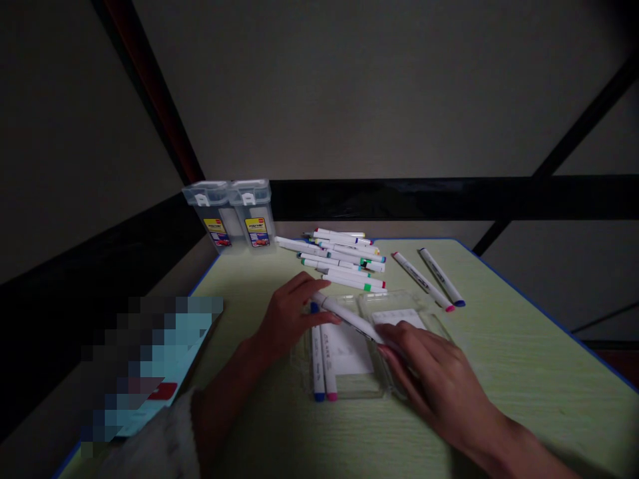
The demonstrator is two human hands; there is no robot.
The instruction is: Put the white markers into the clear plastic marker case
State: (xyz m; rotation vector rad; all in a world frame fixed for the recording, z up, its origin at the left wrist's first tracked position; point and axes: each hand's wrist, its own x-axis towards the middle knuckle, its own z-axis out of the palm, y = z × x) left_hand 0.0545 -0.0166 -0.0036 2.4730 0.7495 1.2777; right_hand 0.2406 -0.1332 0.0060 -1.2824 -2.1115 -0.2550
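Observation:
A white marker [349, 317] is held slantwise between both hands, above an opened clear plastic case. My left hand [289, 309] pinches its upper left end, and my right hand [432, 366] grips the lower right end, which the fingers partly hide. Below, the clear case [359, 389] lies flat on the table with a white paper sheet inside. Along its left side rest a blue-ended marker [318, 359] and a pink-ended marker [329, 362], side by side. The case's other half [399, 303] is partly covered by my right hand.
Behind the case lies a loose pile of white markers [344, 256] with coloured ends. Two more markers [424, 279] lie to the right. Two lidded clear boxes [234, 219] stand at the back left. A pale blue flat item [170, 372], partly pixelated, is at the left edge.

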